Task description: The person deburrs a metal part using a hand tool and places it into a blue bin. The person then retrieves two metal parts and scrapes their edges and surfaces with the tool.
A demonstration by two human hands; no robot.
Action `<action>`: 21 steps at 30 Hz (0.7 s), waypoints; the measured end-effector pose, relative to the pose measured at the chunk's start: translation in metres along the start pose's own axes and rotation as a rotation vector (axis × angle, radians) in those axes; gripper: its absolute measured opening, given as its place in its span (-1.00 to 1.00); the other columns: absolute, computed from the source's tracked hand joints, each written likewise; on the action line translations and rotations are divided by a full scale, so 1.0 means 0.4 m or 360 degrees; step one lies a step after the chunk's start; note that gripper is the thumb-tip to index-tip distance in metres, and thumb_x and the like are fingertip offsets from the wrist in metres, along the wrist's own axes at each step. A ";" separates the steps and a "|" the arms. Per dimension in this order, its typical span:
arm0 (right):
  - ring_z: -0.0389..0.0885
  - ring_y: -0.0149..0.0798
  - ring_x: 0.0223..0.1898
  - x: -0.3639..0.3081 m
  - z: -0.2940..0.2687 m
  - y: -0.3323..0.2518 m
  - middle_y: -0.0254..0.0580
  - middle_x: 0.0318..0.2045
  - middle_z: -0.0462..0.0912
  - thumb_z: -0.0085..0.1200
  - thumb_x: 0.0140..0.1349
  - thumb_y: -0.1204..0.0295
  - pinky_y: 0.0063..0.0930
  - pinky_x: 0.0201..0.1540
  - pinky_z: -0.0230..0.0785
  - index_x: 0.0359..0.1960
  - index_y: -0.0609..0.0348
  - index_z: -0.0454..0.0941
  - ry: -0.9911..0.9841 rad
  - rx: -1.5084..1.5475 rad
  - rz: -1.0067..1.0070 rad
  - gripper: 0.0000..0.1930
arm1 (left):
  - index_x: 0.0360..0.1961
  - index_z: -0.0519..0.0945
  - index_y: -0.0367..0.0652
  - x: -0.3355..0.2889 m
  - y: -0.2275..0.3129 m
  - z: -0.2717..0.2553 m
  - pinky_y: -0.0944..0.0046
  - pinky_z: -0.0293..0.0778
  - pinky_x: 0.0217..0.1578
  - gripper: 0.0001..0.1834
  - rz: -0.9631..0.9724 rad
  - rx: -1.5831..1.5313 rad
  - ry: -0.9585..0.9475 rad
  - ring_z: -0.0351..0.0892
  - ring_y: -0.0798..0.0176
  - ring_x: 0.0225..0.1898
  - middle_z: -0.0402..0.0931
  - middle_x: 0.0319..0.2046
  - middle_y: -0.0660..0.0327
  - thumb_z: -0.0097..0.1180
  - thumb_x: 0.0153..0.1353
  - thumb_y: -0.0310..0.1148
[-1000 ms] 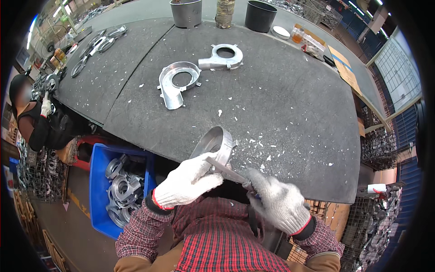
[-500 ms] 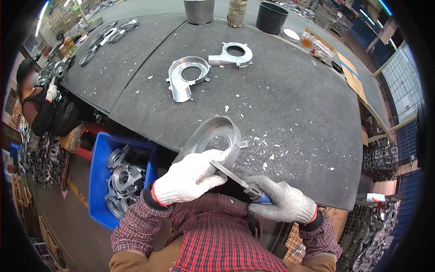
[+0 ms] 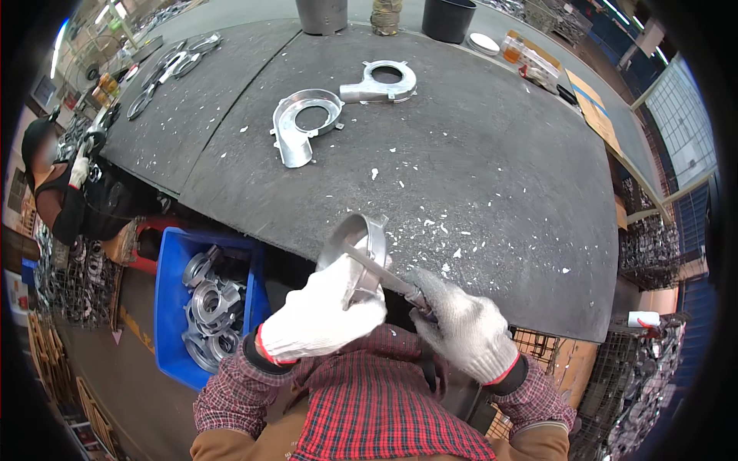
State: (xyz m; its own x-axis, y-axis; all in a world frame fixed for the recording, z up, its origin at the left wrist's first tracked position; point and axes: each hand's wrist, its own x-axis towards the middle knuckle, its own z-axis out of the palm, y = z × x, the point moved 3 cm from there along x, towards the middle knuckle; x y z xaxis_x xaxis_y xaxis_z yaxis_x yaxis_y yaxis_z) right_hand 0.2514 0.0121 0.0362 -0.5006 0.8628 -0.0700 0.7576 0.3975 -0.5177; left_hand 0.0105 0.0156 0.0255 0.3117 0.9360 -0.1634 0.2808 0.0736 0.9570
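Observation:
My left hand (image 3: 323, 311), in a white knit glove, grips a silvery cast-metal blower housing (image 3: 355, 233) at the table's near edge. The housing stands tilted, its round rim facing partly to the right. In my right hand (image 3: 465, 326), gloved in greyish knit, is the handle of a flat metal file (image 3: 377, 269). The file's blade lies across the housing's opening, pointing up and left. My fingers mostly cover the handle. Farther off, two similar pieces rest on the dark table: a volute housing (image 3: 294, 150) and a flatter housing (image 3: 367, 94).
Metal shavings (image 3: 457, 253) lie scattered over the table (image 3: 523, 292). At left below it stands a blue bin (image 3: 164, 307) of metal castings (image 3: 207, 303). Two buckets (image 3: 448, 21) (image 3: 323, 19) are at the far edge. A co-worker (image 3: 58, 177) is at far left.
The housing has been turned in my left hand and now shows more edge-on. The file's tip has moved up and left into its opening. My view has shifted slightly.

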 end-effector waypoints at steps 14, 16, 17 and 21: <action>0.88 0.16 -0.16 0.024 -0.079 0.003 0.10 -0.15 0.82 0.32 0.41 0.20 -0.09 -0.17 0.78 0.48 0.02 0.34 -0.0401 0.0277 0.0169 -0.33 | 0.61 0.29 -0.28 0.038 -0.041 -0.020 0.28 0.57 0.07 -0.19 -0.0323 -0.0574 -0.0365 0.63 0.34 -0.06 0.64 -0.02 0.18 0.34 0.42 -0.35; 0.88 0.20 -0.10 0.024 -0.059 0.018 0.13 -0.09 0.82 0.30 0.44 0.17 -0.05 -0.07 0.76 0.51 0.02 0.33 -0.0530 0.0546 0.0161 -0.32 | 0.61 0.28 -0.29 0.039 -0.062 -0.030 0.25 0.58 0.11 -0.17 -0.0310 -0.0464 -0.0358 0.64 0.33 -0.01 0.64 -0.01 0.17 0.37 0.40 -0.33; 0.88 0.20 -0.10 0.025 -0.065 0.022 0.13 -0.09 0.82 0.30 0.44 0.17 -0.05 -0.07 0.76 0.51 0.02 0.33 -0.0528 0.0541 0.0161 -0.32 | 0.61 0.28 -0.29 0.039 -0.059 -0.033 0.25 0.58 0.11 -0.17 -0.0305 -0.0465 -0.0358 0.64 0.33 -0.01 0.64 -0.01 0.17 0.37 0.40 -0.33; 0.87 0.18 -0.04 0.023 -0.057 0.031 0.18 -0.03 0.81 0.30 0.43 0.13 0.02 0.02 0.73 0.56 -0.01 0.29 -0.0708 0.0778 0.0224 -0.26 | 0.62 0.28 -0.24 0.025 -0.020 -0.043 0.18 0.58 0.23 -0.12 -0.0270 -0.0232 -0.0402 0.67 0.26 0.13 0.65 0.05 0.12 0.42 0.35 -0.35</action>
State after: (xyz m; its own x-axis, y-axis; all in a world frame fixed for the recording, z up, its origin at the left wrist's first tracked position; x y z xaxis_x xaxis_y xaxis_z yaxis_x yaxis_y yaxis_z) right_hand 0.2658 0.0322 0.0485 -0.6152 0.6437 -0.4552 0.6039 0.0135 -0.7969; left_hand -0.0042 0.0305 0.0204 0.4919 0.7928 -0.3600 0.2210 0.2863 0.9323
